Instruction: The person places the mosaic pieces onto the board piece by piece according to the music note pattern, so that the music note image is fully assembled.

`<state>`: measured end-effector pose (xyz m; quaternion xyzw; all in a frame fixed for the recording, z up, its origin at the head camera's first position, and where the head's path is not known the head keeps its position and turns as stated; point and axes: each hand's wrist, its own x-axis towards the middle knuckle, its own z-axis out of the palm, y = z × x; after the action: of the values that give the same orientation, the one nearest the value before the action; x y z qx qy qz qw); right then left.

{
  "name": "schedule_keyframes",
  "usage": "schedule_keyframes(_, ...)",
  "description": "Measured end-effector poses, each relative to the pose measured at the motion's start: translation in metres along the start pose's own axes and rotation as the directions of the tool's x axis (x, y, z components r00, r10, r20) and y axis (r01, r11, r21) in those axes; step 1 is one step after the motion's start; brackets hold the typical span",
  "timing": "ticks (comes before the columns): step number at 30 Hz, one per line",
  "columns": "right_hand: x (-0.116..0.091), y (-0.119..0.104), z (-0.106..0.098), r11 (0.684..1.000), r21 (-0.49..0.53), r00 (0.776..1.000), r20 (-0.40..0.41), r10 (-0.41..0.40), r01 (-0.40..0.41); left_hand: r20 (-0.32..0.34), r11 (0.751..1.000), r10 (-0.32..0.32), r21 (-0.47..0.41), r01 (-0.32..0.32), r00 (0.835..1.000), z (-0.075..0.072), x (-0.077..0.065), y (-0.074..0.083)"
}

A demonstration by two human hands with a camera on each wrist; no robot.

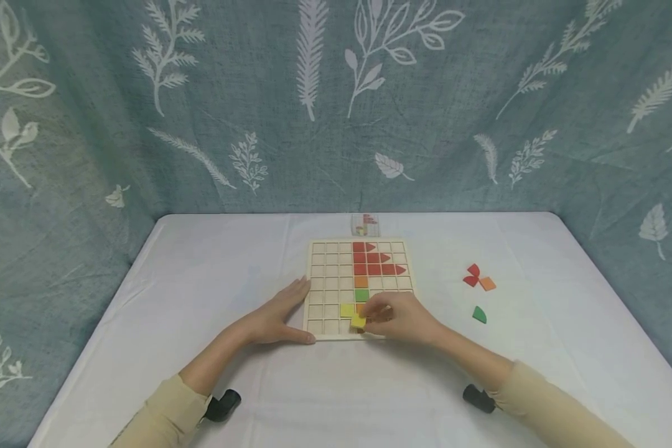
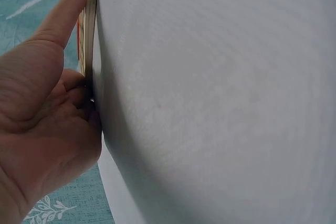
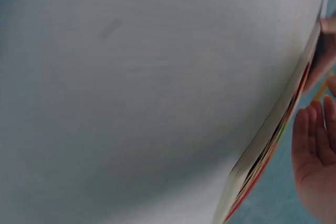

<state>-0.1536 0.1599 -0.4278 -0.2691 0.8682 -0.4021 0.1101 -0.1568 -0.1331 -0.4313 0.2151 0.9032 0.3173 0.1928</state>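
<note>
while the left hand (image 1: 267, 320), fingers and thumb spread, touches the gridded board (image 1: 317, 284) at its left edge, the right hand (image 1: 407, 317) pinches a yellow tile (image 1: 358, 321) over the lower rows, apparently mid-placement, which would call for squaring it to a cell.

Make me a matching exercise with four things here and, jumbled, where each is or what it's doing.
1. left hand
2. right hand
3. card
4. loose green piece

A. past the board's far edge
B. pinching a yellow tile
C. on the table, right of the board
D. touching the board's left side

Pairs: 1-D, 2-B, 3-A, 4-C
</note>
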Motion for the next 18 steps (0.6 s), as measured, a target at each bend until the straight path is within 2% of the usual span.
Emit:
schedule_keyframes(3, 0.007, -0.006, 0.009, 0.988, -0.103, 0.993, 0.039, -0.109, 0.113, 0.001, 1.000, 0.004, -0.005, -0.004, 1.000, 0.000, 0.000, -0.001)
schedule_keyframes(7, 0.011, -0.010, 0.014, 0.955, -0.237, 0.983, 0.072, -0.167, 0.179, -0.002, 1.000, -0.001, -0.004, 0.001, 1.000, 0.002, 0.000, -0.001)
schedule_keyframes(18, 0.012, -0.011, 0.016, 0.936, -0.277, 0.976, 0.081, -0.203, 0.217, -0.006, 1.000, -0.002, -0.002, 0.002, 1.000, 0.003, 0.001, -0.005)
